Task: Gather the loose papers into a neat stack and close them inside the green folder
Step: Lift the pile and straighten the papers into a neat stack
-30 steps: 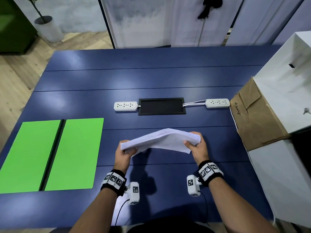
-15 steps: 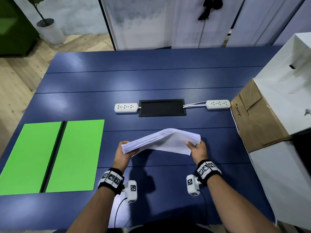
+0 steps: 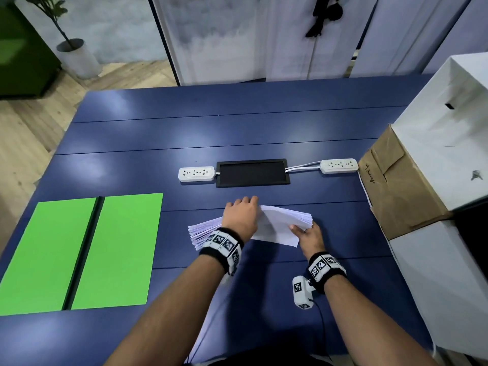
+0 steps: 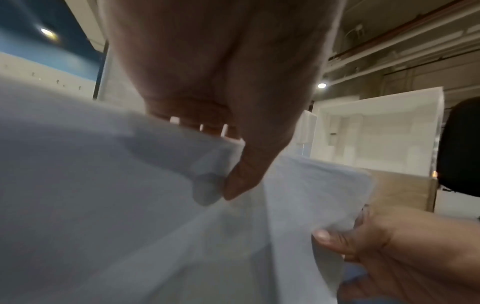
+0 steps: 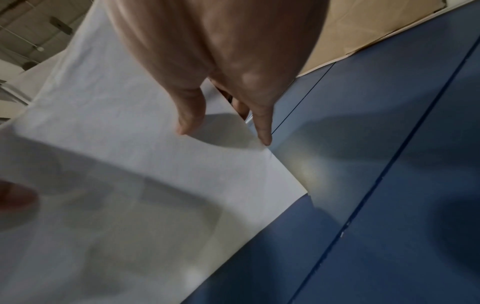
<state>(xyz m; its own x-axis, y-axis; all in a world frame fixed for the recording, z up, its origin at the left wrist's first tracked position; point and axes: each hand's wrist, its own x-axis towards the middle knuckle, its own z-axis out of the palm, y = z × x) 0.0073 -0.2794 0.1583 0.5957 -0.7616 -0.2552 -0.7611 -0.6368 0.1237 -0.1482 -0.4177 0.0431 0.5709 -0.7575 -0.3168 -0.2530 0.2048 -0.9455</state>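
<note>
The white paper stack point(image 3: 282, 223) is held just over the blue table point(image 3: 237, 133), bowed upward in the middle. My left hand point(image 3: 241, 215) lies across its top; its fingers hook over the far edge and the thumb point(image 4: 244, 179) presses the near face of the papers point(image 4: 103, 185). My right hand point(image 3: 303, 229) grips the stack's right end, thumb point(image 5: 189, 121) on the sheet point(image 5: 116, 144) and the other fingers behind it. The green folder point(image 3: 118, 247) lies open flat at the left, with its dark spine point(image 3: 84, 254) between the two covers.
Two white power strips point(image 3: 196, 173) point(image 3: 339, 165) flank a black panel point(image 3: 252, 173) beyond the papers. A brown cardboard box point(image 3: 396, 186) and tall white boxes point(image 3: 443, 128) line the right side. A potted plant point(image 3: 76, 56) stands on the floor.
My left hand has let go of the stack's left end and moved over the top to the far edge. The right hand keeps its hold on the right end.
</note>
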